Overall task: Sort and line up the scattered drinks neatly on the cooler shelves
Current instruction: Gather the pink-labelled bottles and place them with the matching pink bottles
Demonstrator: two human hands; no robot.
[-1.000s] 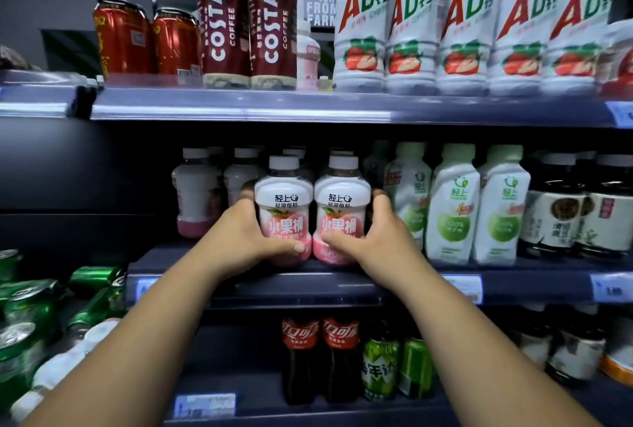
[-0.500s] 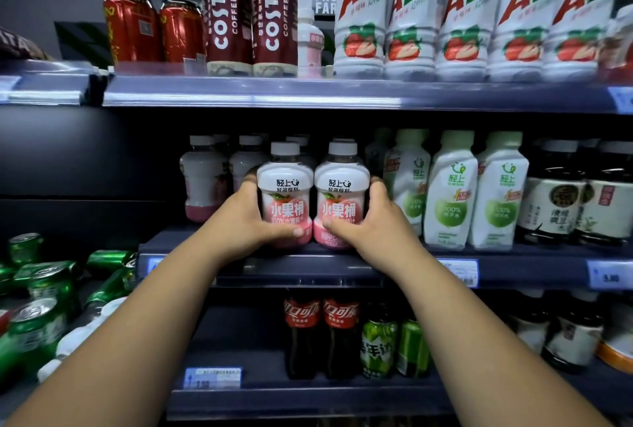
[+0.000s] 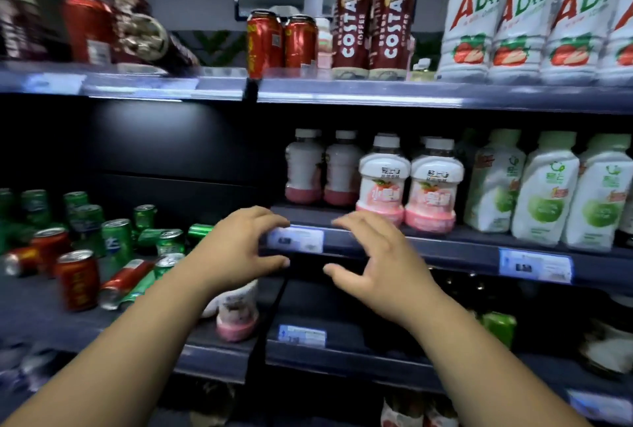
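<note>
Pink drink bottles (image 3: 384,183) stand paired at the middle shelf (image 3: 445,250) front: done. Left hand (image 3: 236,252) and right hand (image 3: 380,265) just below them, grip wide, empty. Left of them, scattered cans (image 3: 102,248) and a stray pink bottle (image 3: 236,318) remain unsorted.

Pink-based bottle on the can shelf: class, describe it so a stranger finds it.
Find the left shelf strewn with green and red cans. At its right end, below the left hand, sits the pink-based bottle. Among cans, it alone has a pink base.
</note>
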